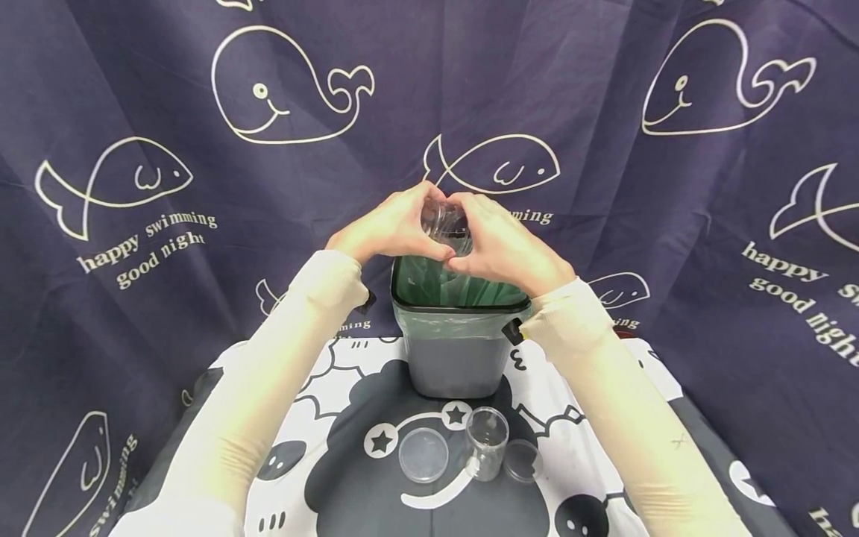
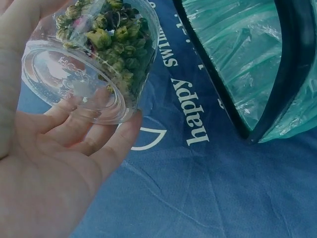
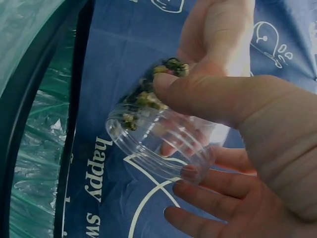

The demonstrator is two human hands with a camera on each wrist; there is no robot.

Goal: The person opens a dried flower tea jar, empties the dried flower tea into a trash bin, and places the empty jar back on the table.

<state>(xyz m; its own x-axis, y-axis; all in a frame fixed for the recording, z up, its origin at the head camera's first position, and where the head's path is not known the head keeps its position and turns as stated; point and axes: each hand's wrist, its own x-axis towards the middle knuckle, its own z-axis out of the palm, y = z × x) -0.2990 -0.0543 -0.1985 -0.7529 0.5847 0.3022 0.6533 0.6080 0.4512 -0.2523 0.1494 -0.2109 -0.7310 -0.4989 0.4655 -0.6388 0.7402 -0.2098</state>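
Both hands hold a clear jar [image 1: 448, 224] raised above the back of the bin. Inside it are dried yellow-green flower buds [image 2: 116, 39], some dark. My left hand [image 1: 396, 227] has its thumb and fingers around one side, with fingertips by the round embossed end in the left wrist view. On the other side my right hand [image 1: 499, 242] grips it; its thumb presses the wall and its fingers lie around the threaded rim [image 3: 158, 144]. The jar is tilted, and no lid shows on that rim. Below stands a grey bin [image 1: 456, 365] with a green liner [image 1: 496, 292].
In front of the bin, a second clear jar [image 1: 487, 440] stands on the sheep-print cloth [image 1: 376, 492]. A round clear lid [image 1: 423, 455] lies left of it, and a smaller clear disc [image 1: 522, 460] lies right. A dark blue curtain [image 1: 403, 89] hangs behind.
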